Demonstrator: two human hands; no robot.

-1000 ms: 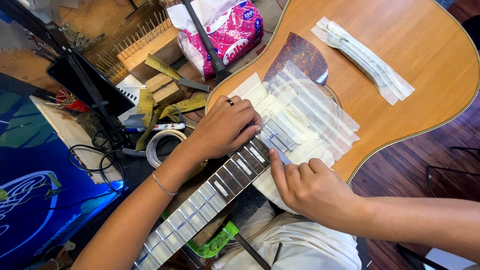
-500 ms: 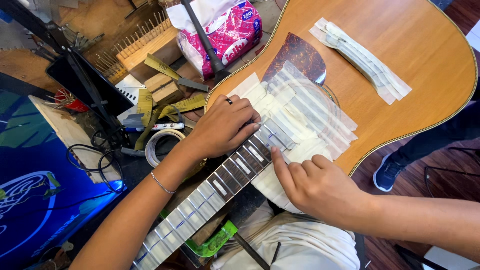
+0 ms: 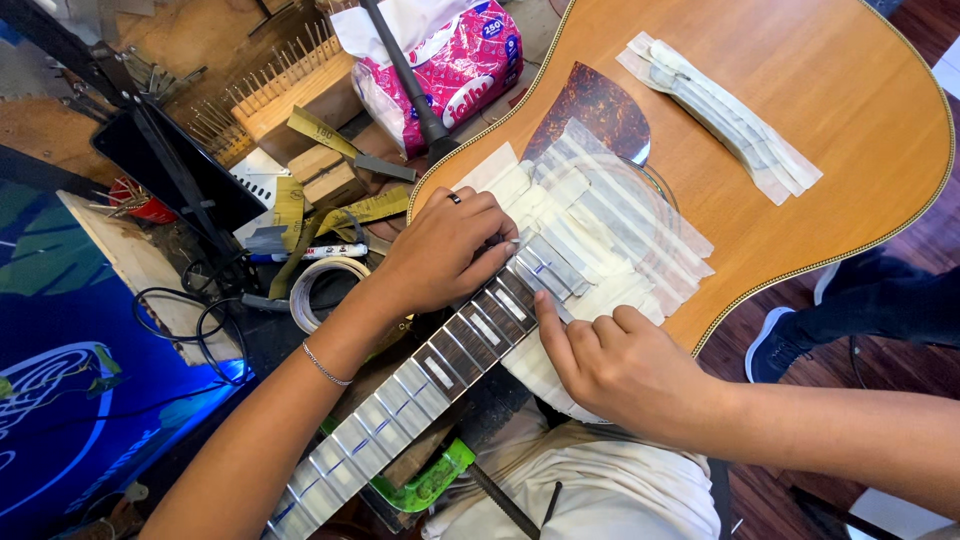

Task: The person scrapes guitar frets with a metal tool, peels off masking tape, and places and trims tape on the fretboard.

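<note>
On an acoustic guitar (image 3: 800, 130) lying across the cluttered bench, the left hand (image 3: 445, 250) curled over the fretboard (image 3: 470, 335) pinching a tape strip (image 3: 545, 270) while the right hand (image 3: 620, 365) pressed beside it; a slip could have wrinkled the tape or exposed wood.

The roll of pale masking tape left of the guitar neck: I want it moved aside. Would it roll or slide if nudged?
The pale masking-tape roll lies flat, so it would probably slide. It looks thin and hollow, likely light, and may catch the black cable beside it.
</note>
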